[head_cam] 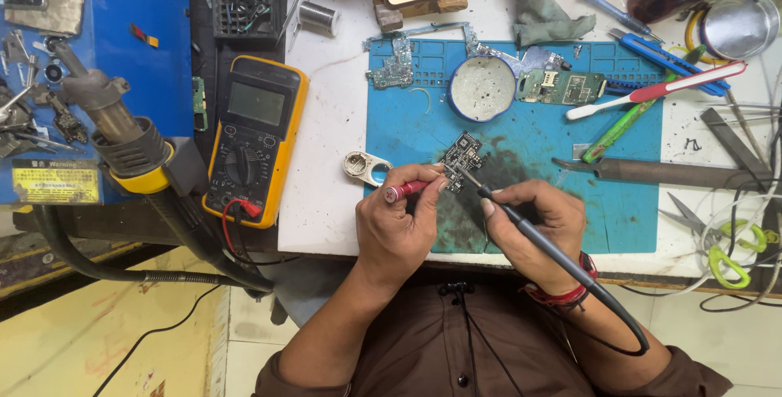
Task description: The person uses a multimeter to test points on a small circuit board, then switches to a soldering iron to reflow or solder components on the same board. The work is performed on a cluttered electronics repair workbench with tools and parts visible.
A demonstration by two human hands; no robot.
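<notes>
Bench: our white bench (326, 193) carries a blue work mat (627, 218), and everything we work on sits near the mat's front edge, close to our body.
Meter: a yellow-cased multimeter (254, 138) lies to the left of the mat, well apart from our hands; a hot-air wand (122, 132) rests further left.
Clutter: a round tin (481, 87), a green circuit board (562, 86), a toothbrush (656, 92) and spare board pieces lie at the back of the mat, apart from the work.
Left hand: our left hand (397, 230) is closed around a red-handled tool (405, 191), pinched between thumb and fingers, its thin end reaching right to the small board.
Right hand: our right hand (533, 222) is closed on a dark soldering pen (521, 226) held like a pencil, wrist low, the cord trailing back over the wrist toward our right side.
Board: the small dark circuit board (462, 161) lies flat on the mat just beyond our fingertips, with both tool tips meeting at its near edge.
Doing it well: we judge that both wrists should rest on the bench, the left tool pinning the board so that it cannot slide, and the pen tip touching one spot only, lightly and briefly.
</notes>
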